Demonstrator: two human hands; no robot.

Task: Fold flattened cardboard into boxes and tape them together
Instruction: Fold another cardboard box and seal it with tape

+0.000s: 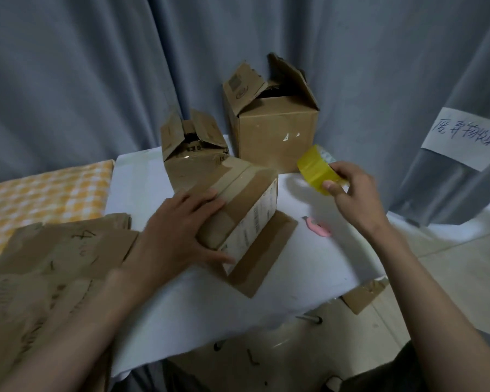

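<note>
Grey curtain (96,66) behind everything, paper label (464,137) with handwriting pinned at right. White tabletop (309,250) in the middle; yellow checked cloth (40,199) at far left. Stack of flattened cardboard (40,264) on the tabletop's left part, scribbled with marks. Big box (277,137) at the back, top flaps up and ragged. Small box (190,148) just left of it, flaps also up. Taped box (238,205) tipped on its side in front of the small box, one flap flat on the tabletop. Left hand (178,233) pressed on the taped box, fingers spread and straight along its top, thumb against the labelled side. Right hand (351,190) raised above the tabletop, fingers clamped on a yellow tape roll (314,168). Pink cutter (318,226) on the tabletop, below the right hand. Cardboard scrap (362,295) on the floor by the tabletop's edge.
</note>
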